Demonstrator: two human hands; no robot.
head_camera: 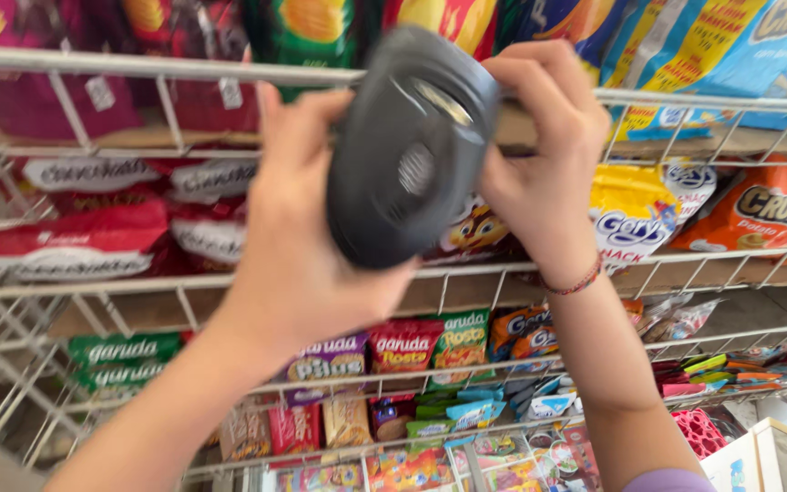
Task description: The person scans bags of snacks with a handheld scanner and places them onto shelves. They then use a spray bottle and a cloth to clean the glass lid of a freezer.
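Note:
My left hand [293,246] grips a dark grey handheld barcode scanner [407,150], held up in front of a white wire snack rack [138,68]. My right hand [539,155] reaches up beside the scanner's head, its fingers curled over the rack's wire rail [712,100] and touching the scanner's top edge. A red thread bracelet [576,284] circles the right wrist. Behind the scanner a yellow snack packet [475,228] is partly hidden.
Several wire shelves hold snack bags: red packets [75,241] at left, yellow and orange bags [630,214] at right, green and red packets [430,342] lower down. A white counter corner [767,456] sits at bottom right.

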